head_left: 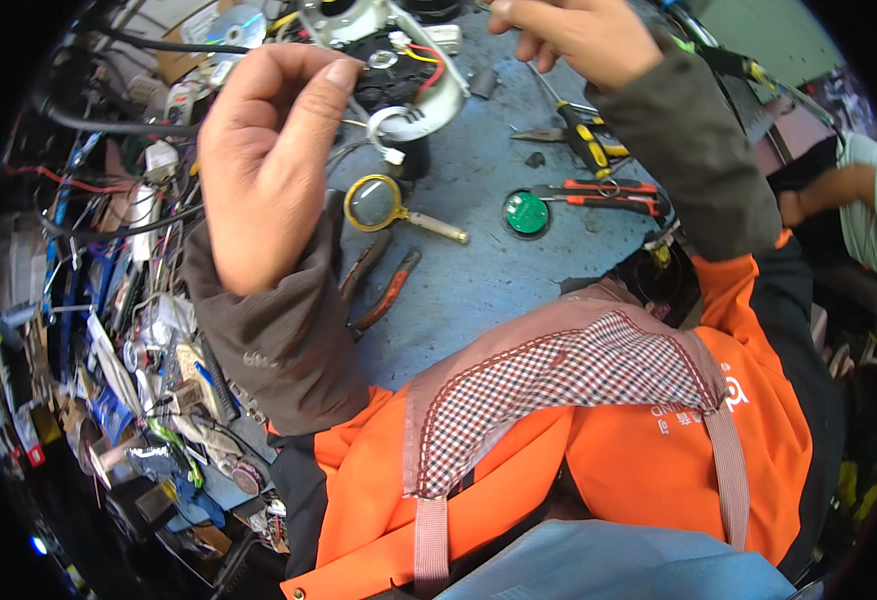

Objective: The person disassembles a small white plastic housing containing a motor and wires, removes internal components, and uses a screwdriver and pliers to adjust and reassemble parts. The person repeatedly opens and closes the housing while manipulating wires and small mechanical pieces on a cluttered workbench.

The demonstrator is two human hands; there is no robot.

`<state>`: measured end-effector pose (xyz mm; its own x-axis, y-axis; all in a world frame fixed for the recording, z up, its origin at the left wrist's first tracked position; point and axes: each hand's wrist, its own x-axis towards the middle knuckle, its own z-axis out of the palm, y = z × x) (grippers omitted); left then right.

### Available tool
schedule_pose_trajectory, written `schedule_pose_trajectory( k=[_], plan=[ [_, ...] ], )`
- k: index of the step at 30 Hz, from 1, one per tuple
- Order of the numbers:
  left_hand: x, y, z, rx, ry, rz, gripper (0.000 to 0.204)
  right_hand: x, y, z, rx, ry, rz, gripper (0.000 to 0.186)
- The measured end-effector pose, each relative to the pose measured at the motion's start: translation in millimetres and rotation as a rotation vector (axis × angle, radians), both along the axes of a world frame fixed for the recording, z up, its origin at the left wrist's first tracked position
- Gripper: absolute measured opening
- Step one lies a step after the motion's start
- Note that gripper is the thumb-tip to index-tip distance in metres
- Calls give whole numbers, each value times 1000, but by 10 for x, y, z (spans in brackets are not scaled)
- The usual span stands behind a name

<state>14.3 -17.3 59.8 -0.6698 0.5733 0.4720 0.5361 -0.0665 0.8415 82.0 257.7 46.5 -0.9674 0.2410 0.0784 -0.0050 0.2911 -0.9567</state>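
White housing [447, 105]: lying beyond magnifying glass [374, 203], long axis slanting away leftward, rightward of your nearer left hand [271, 165], whose thumb and forefinger are almost touching. Your right hand [591, 38]: hovering beyond-right of glass, fingers bent. Holds: unclear.

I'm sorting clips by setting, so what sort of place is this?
Probably a repair workshop: an open white housing shows its wires, a magnifying glass and yellow-handled screwdriver lie on the blue workbench.
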Motion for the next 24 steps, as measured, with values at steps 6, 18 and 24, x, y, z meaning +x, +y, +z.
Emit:
schedule_pose_trajectory(
  k=[6,18,24],
  plan=[
    [17,-32,-8,0,-17,-17,12,134,-496,64,84,436,286,33],
    [705,-242,407,-528,280,-125,8,176,-556,127,-243,182,300,16],
    [891,390,-588,-940,594,-22,7,173,-522,106,-267,125,311,11]
  ],
)
